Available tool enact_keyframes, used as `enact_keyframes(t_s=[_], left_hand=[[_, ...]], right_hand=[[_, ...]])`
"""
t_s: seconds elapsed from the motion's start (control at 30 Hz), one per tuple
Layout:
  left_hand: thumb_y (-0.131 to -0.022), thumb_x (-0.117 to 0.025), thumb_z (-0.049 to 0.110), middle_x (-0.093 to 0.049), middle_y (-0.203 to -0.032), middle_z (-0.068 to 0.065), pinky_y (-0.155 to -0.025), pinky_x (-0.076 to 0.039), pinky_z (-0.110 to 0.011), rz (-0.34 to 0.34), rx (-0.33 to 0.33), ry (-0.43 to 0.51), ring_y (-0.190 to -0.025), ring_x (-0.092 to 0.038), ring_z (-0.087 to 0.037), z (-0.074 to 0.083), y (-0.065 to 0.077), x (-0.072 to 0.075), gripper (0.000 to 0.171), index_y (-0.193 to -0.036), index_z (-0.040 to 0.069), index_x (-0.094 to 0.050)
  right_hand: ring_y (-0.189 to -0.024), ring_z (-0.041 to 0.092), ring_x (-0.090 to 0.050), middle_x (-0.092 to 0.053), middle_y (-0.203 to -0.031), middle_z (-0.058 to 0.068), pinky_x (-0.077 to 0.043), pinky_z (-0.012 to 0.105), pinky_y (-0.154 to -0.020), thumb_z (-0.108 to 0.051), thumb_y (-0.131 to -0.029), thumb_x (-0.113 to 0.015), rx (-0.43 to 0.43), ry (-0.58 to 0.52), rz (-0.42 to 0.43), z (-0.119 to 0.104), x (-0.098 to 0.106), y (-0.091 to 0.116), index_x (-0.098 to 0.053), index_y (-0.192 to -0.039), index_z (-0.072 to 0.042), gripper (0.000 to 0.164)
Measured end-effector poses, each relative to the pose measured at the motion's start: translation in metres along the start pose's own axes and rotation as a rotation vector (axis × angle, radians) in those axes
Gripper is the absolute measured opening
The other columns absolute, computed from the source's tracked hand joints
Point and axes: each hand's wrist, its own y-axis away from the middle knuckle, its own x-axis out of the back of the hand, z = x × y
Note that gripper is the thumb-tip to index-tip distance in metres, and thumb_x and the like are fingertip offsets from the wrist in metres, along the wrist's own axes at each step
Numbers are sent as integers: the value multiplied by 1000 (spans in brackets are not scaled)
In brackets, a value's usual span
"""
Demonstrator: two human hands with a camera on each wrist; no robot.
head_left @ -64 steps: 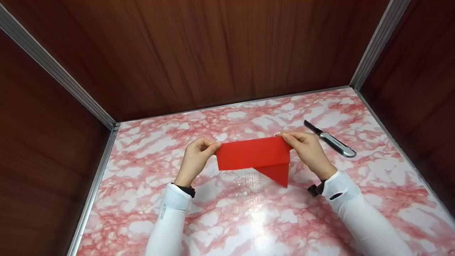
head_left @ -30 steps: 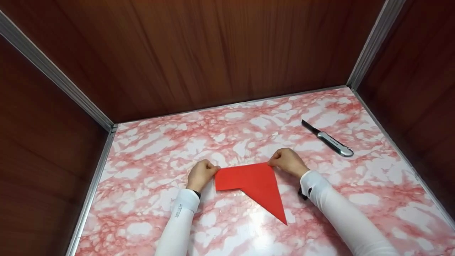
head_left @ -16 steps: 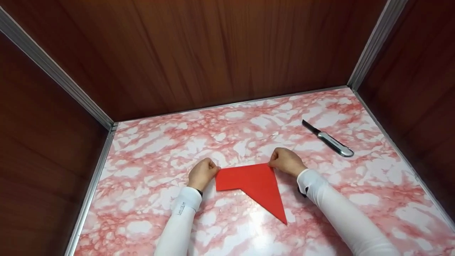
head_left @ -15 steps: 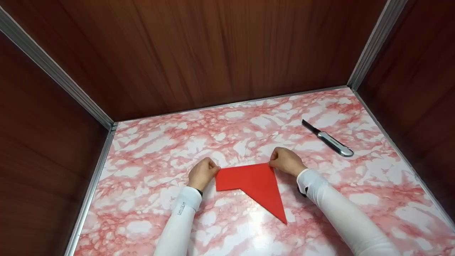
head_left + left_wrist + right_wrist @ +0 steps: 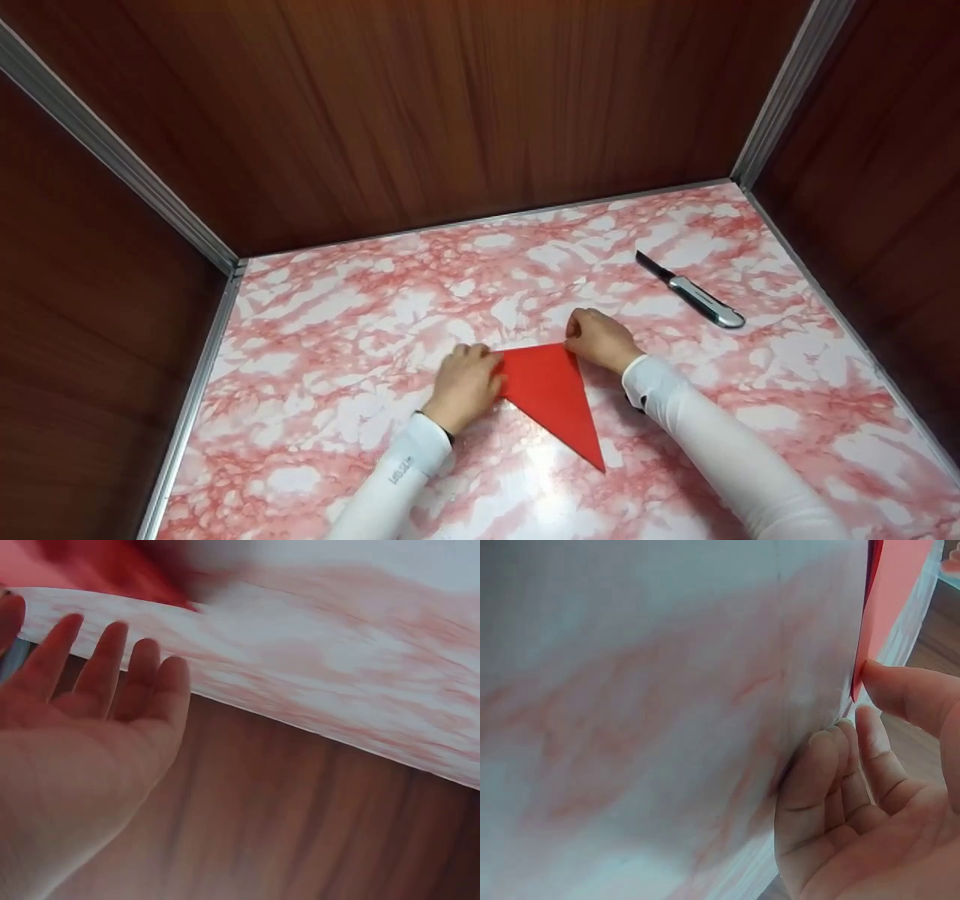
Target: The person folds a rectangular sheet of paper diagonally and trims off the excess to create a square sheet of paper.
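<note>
1. Marbled worktop [image 5: 322,330]: red paper [image 5: 549,399] centrally, its nine-o'clock end hidden by the left hand [image 5: 465,381].
2. Right hand [image 5: 601,341] pinches its one-o'clock corner.
3. Only the left-wrist view shows the left fingers [image 5: 99,671] loosely spread.

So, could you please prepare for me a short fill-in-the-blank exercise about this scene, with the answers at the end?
1. The folded sheet is coloured ____.
2. Of the left hand and the right hand, the one nearer to the utility knife is the ____ hand.
3. The knife lies on the table with its sharp ____ exposed.
4. The sleeves on both forearms are plainly ____ in colour.

Missing words: red; right; blade; white.
</note>
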Motion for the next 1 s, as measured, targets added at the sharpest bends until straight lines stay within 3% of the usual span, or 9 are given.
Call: enact_keyframes(t_s=[0.13,0.23,0.33,0.43,0.53,0.6,0.73,1.0], left_hand=[[-102,-59,42,-54,-147,-14,-106,-41,-53,-166,-31,2,-132,-48,-36,24,8,-2,50,-144,15,-61],[-103,-56,48,-49,-153,-13,-110,-37,-53,-234,-18,-9,-137,-44,-35,32,11,-6,55,-148,17,-57],[-102,-57,50,-49,-153,-12,-109,-38,-52,-236,-21,-38,-136,-44,-34,33,12,-11,56,-147,18,-59],[-101,-58,51,-49,-152,-12,-107,-38,-52,-225,-27,-47,-135,-44,-33,33,13,-14,56,-147,19,-59],[-101,-57,51,-48,-153,-12,-108,-38,-52,-227,-30,-42,-136,-44,-33,32,15,-15,56,-147,19,-58],[-102,-56,52,-48,-154,-11,-110,-36,-52,-234,-29,-47,-137,-43,-33,32,16,-15,56,-148,20,-58],[-102,-56,52,-49,-154,-10,-114,-31,-55,-231,-34,-64,-138,-44,-33,31,15,-15,55,-148,20,-58],[-104,-51,52,-47,-156,-8,-119,-22,-61,-257,-10,-109,-143,-42,-32,32,8,-13,56,-149,19,-57]], right_hand=[[-81,26,-59,-59,-91,7,-49,44,-74,-18,-85,-73,22,17,15,-1,-1,0,-64,-92,-11,13],[-81,26,-59,-59,-91,6,-50,45,-75,-18,-88,-73,71,46,49,-4,-2,4,-65,-94,-10,12],[-84,26,-58,-59,-90,5,-51,44,-76,-17,-91,-72,172,94,117,-8,-1,11,-68,-93,-11,7],[-89,27,-59,-64,-93,4,-52,44,-80,-16,-94,-72,347,168,152,-12,-2,20,-73,-95,-11,5],[-104,29,-61,-70,-109,5,-52,46,-91,-18,-96,-71,519,266,84,-13,-3,30,-77,-108,-9,16],[-117,31,-61,-70,-123,8,-49,50,-100,-20,-98,-69,589,327,8,-10,-6,38,-75,-120,-7,27],[-137,31,-50,-60,-144,11,-40,52,-112,-26,-101,-65,601,396,-98,-2,-11,51,-65,-138,-5,43],[-143,30,-44,-55,-149,12,-35,50,-116,-30,-104,-58,596,414,-140,-3,-12,63,-59,-143,-2,48]])
